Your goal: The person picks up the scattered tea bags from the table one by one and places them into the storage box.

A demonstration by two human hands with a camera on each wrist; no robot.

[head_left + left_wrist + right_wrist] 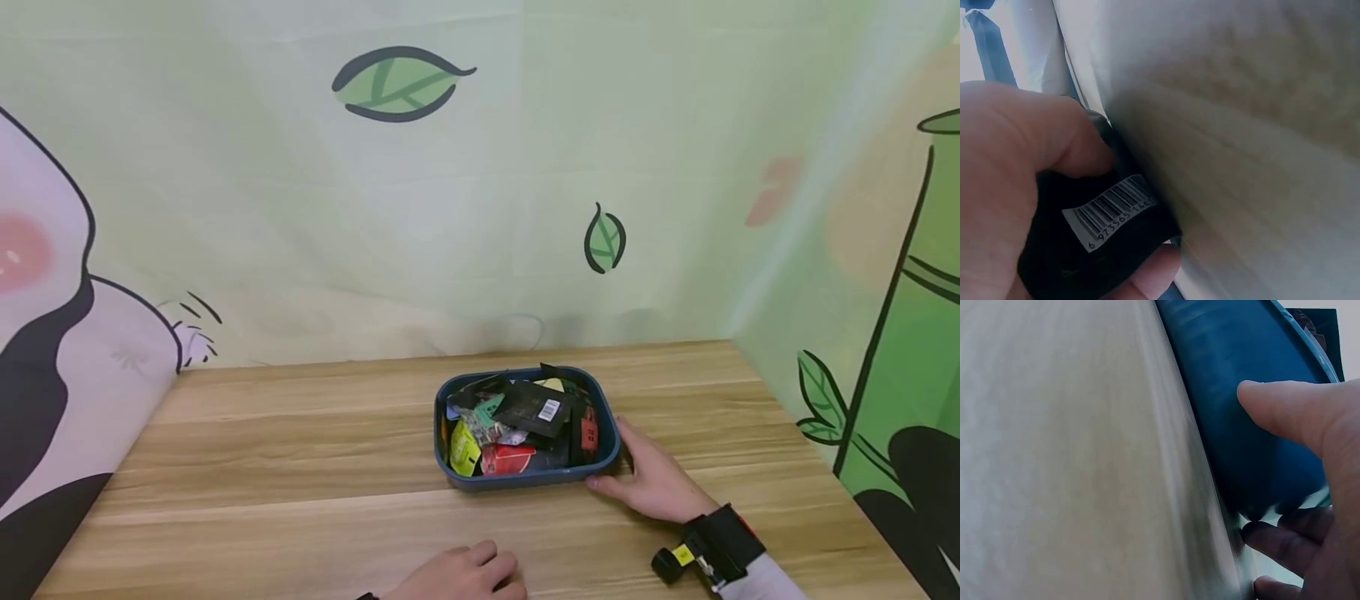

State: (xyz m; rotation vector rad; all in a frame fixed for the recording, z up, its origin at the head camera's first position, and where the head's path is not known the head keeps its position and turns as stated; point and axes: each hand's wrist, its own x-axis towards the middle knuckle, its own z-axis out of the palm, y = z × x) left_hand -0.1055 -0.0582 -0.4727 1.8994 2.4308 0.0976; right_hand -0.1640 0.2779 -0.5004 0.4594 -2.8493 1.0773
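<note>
A dark blue plastic bin filled with small packets stands on the table. My right hand grips its near right corner, thumb on the front wall and fingers round the right side. In the right wrist view the thumb lies against the blue wall. At the bottom of the head view is my left hand, its fingers curled, close to the tabletop. The left wrist view shows it pinching a black packet with a white barcode label; the head view hides this packet.
Inside the bin lie a black packet with a barcode, a yellow one and a red one, among others. The wooden table meets a printed cloth backdrop behind and at the sides.
</note>
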